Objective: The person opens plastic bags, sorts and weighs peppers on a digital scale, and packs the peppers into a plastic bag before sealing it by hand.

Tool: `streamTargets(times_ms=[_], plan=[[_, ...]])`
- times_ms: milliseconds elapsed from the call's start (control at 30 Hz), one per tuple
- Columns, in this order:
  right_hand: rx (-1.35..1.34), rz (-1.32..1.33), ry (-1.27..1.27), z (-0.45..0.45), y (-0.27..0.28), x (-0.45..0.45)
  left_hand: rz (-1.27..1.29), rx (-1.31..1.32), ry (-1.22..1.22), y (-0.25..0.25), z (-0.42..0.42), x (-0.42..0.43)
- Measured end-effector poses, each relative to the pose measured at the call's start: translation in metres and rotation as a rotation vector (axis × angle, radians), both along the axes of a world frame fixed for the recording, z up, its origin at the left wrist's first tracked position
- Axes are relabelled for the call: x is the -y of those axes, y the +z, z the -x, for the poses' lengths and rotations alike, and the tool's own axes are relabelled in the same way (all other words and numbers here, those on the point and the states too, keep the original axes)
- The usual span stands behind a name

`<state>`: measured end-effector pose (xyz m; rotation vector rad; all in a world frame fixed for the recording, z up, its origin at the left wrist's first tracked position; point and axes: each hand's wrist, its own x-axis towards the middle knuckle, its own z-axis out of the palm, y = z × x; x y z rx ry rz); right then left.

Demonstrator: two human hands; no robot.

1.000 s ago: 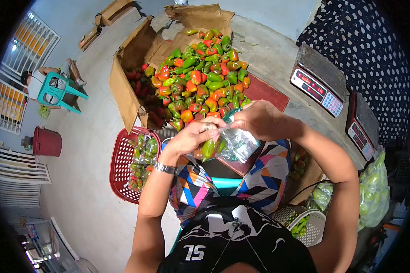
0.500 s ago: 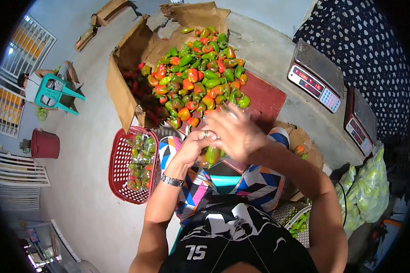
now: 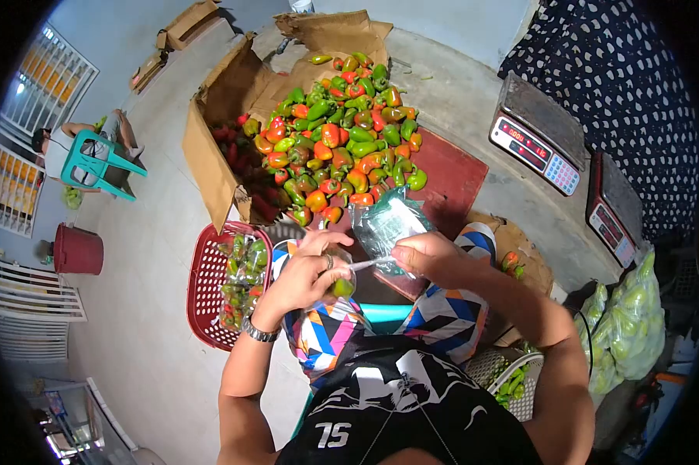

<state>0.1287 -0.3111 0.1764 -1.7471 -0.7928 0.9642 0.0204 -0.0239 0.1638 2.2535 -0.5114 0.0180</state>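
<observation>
An opened cardboard box (image 3: 210,155) is sitting beyond the left hand (image 3: 307,279), and a heap of red and green peppers (image 3: 341,139) is lying at its open side, out past both hands. A red basket (image 3: 196,306) is standing just left of the left hand, holding bagged peppers (image 3: 243,271). Two digital scales (image 3: 531,151) are resting beyond the right hand (image 3: 427,257) and well to its right. A plastic packet (image 3: 388,221) is lying between the hands, slightly farther out. The left hand, half curled, is gripping a small clear bag of peppers (image 3: 341,287); the right hand, nearly closed, is pinching the bag's twisted neck (image 3: 371,264), which is stretching between them.
</observation>
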Motion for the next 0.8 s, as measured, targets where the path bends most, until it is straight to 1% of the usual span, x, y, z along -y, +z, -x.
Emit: streamTargets(times_ms=[67, 167, 200, 233, 300, 333, 367, 433, 467, 500, 567, 600, 633, 667, 700, 733, 767, 800], plan=[[-0.366, -0.188, -0.189, 0.016, -0.003, -0.007, -0.110, 0.121, 0.061, 0.011, -0.007, -0.003], [-0.639, -0.376, -0.319, 0.041, -0.005, -0.020, -0.193, 0.216, 0.056, 0.021, -0.035, -0.006], [-0.687, -0.429, -0.297, 0.049, -0.010, -0.026, -0.235, 0.299, 0.052, 0.019, -0.051, -0.006], [-0.713, -0.452, -0.253, 0.057, 0.001, -0.032, -0.306, 0.336, 0.055, 0.022, -0.066, 0.001], [-0.975, -0.711, -0.326, 0.069, -0.004, -0.051, -0.333, 0.373, 0.106, 0.033, -0.089, 0.029], [-0.997, -0.824, -0.246, 0.068, -0.011, -0.055, -0.175, 0.401, 0.058, 0.041, -0.101, 0.046], [-1.084, -0.933, -0.158, 0.068, -0.019, -0.058, -0.016, 0.424, 0.013, 0.050, -0.107, 0.062], [-1.247, -1.150, 0.027, 0.067, -0.038, -0.060, 0.386, 0.214, -0.150, 0.080, -0.107, 0.087], [-1.252, -1.224, 0.040, 0.067, -0.054, -0.058, 0.531, 0.130, -0.284, 0.086, -0.105, 0.090], [-1.159, -1.216, 0.117, 0.059, -0.060, -0.054, 0.612, -0.014, -0.375, 0.094, -0.097, 0.089], [-0.965, -1.191, 0.275, 0.034, -0.068, -0.046, 0.740, -0.270, -0.488, 0.085, -0.089, 0.080], [-0.924, -1.055, 0.059, 0.038, -0.083, -0.043, 0.879, -0.273, -0.466, 0.073, -0.087, 0.078], [-0.887, -0.887, -0.148, 0.041, -0.097, -0.040, 0.940, -0.326, -0.406, 0.070, -0.083, 0.074], [-0.864, -0.713, -0.327, 0.045, -0.112, -0.036, 0.907, -0.309, -0.370, 0.061, -0.085, 0.065], [-0.941, -0.665, -0.309, 0.039, -0.043, -0.012, 0.874, -0.289, -0.333, 0.048, -0.087, 0.054], [-0.829, -0.670, -0.226, 0.028, -0.048, -0.008, 0.899, -0.305, -0.225, 0.037, -0.086, 0.045], [-0.695, -0.588, -0.300, 0.020, -0.047, -0.004, 0.922, -0.322, -0.112, 0.028, -0.081, 0.038], [-0.556, -0.509, -0.369, 0.011, -0.045, -0.002, 0.826, -0.272, 0.020, 0.025, -0.078, 0.035]])
